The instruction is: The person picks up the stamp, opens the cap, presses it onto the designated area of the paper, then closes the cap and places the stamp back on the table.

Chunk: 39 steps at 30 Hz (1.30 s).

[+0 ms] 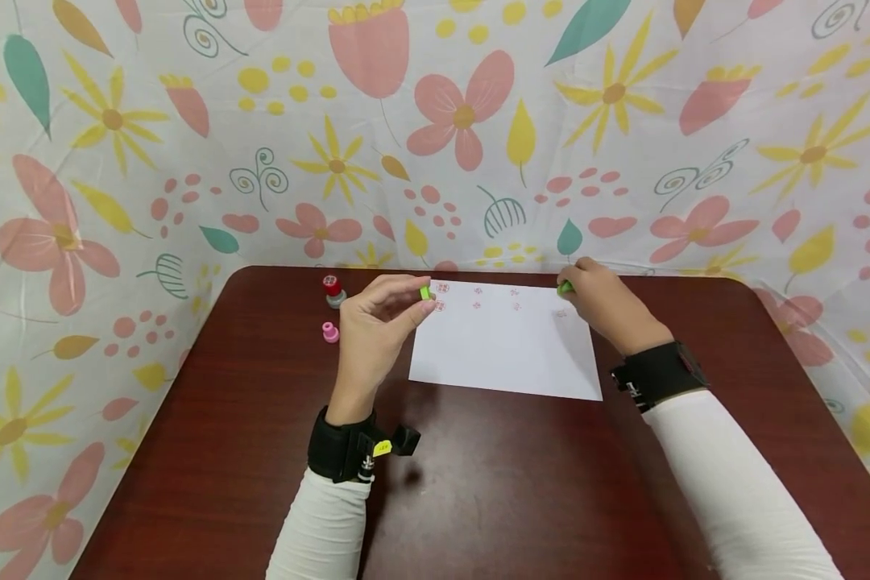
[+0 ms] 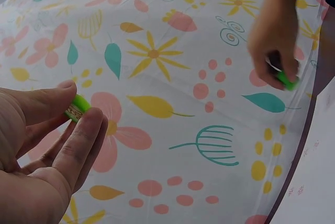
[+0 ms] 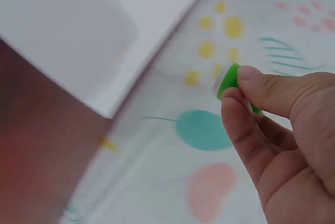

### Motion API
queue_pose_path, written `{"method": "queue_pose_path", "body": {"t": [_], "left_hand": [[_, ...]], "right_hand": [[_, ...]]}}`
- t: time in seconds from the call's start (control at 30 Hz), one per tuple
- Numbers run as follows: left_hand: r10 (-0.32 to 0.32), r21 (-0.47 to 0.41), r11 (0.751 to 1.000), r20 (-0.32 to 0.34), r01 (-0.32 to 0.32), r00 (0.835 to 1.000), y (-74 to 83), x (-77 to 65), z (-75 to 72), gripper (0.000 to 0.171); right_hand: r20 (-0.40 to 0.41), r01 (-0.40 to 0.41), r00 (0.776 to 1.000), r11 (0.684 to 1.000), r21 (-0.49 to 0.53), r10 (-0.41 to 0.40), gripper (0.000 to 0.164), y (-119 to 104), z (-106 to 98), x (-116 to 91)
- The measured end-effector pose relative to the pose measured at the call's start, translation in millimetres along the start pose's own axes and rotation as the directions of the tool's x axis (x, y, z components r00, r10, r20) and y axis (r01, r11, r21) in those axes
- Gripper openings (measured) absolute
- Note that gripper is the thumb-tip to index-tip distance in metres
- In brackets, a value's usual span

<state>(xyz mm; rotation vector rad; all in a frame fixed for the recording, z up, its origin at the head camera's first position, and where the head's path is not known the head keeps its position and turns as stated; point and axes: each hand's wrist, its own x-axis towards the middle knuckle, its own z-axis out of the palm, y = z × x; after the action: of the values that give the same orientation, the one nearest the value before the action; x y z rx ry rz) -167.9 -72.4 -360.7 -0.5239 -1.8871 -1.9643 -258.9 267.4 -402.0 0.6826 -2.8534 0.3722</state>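
Note:
My left hand point(image 1: 377, 334) pinches a small green cap point(image 2: 78, 108) between thumb and fingertips. A patterned label shows on the cap, which is held up close to the paper's top left corner in the head view. My right hand point(image 1: 609, 306) grips a green stamp point(image 3: 229, 82) with a pale edge, over the top right of the white paper point(image 1: 507, 354). Small red stamped prints point(image 1: 478, 292) run in two rows along the paper's upper part.
Left of the paper, a red and grey stamp point(image 1: 333, 292) stands on the dark wooden table point(image 1: 515, 483). A small pink stamp point(image 1: 329, 332) is just in front of it. Floral cloth point(image 1: 261, 113) hangs behind the table and at its sides.

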Motion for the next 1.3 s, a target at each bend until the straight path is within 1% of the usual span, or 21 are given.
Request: {"method": "queue_pose_path", "body": {"t": [0.1, 0.17, 0.33, 0.5, 0.6, 0.7, 0.8, 1.0, 1.07, 1.13, 1.3], "left_hand": [[0.003, 0.000, 1.000, 0.014, -0.003, 1.000, -0.6, -0.3, 1.1, 0.028], [0.002, -0.008, 1.000, 0.028, -0.002, 1.000, -1.1, -0.7, 2.9, 0.027], [-0.017, -0.048, 0.999, 0.048, 0.019, 0.999, -1.8, -2.6, 8.7, 0.026], [-0.030, -0.092, 0.995, 0.057, 0.036, 0.998, -0.5, -3.6, 13.6, 0.028], [-0.024, -0.111, 0.993, 0.067, 0.032, 0.997, 0.8, -4.3, 17.1, 0.029], [-0.022, -0.128, 0.991, 0.077, 0.032, 0.997, 1.8, -5.2, 21.0, 0.030], [-0.022, -0.136, 0.990, 0.089, 0.034, 0.996, 2.7, -5.8, 24.0, 0.031], [-0.013, -0.144, 0.989, 0.120, 0.030, 0.993, 6.4, -7.7, 29.8, 0.031], [-0.014, -0.142, 0.989, 0.131, 0.032, 0.991, 7.2, -8.7, 31.3, 0.032], [-0.018, -0.137, 0.990, 0.145, 0.038, 0.989, 7.6, -9.7, 32.4, 0.032], [-0.019, -0.133, 0.990, 0.171, 0.042, 0.985, 8.8, -10.3, 33.7, 0.032]], "right_hand": [[-0.091, 0.050, 0.995, 0.999, 0.018, -0.049, 0.016, -14.7, -16.1, -3.8], [-0.151, 0.067, 0.987, 0.997, 0.045, -0.060, 0.016, -27.8, -26.3, -7.5], [-0.277, 0.071, 0.960, 0.990, 0.120, -0.035, 0.022, -61.4, -45.5, -21.0], [-0.390, 0.095, 0.921, 0.977, 0.193, -0.012, 0.027, -86.6, -54.5, -35.3], [-0.437, 0.112, 0.899, 0.961, 0.252, 0.010, 0.029, -97.3, -56.8, -43.0], [-0.458, 0.127, 0.888, 0.939, 0.318, 0.035, 0.032, -106.2, -57.5, -48.7], [-0.462, 0.157, 0.886, 0.906, 0.394, 0.048, 0.033, -114.1, -57.4, -51.6], [-0.439, 0.239, 0.898, 0.788, 0.567, 0.044, 0.038, -126.0, -54.1, -54.1], [-0.427, 0.252, 0.903, 0.758, 0.601, 0.039, 0.038, -129.2, -53.0, -54.3], [-0.423, 0.261, 0.906, 0.741, 0.618, 0.033, 0.039, -132.2, -52.2, -53.8], [-0.419, 0.272, 0.908, 0.730, 0.627, 0.021, 0.039, -138.2, -51.3, -51.9]]}}
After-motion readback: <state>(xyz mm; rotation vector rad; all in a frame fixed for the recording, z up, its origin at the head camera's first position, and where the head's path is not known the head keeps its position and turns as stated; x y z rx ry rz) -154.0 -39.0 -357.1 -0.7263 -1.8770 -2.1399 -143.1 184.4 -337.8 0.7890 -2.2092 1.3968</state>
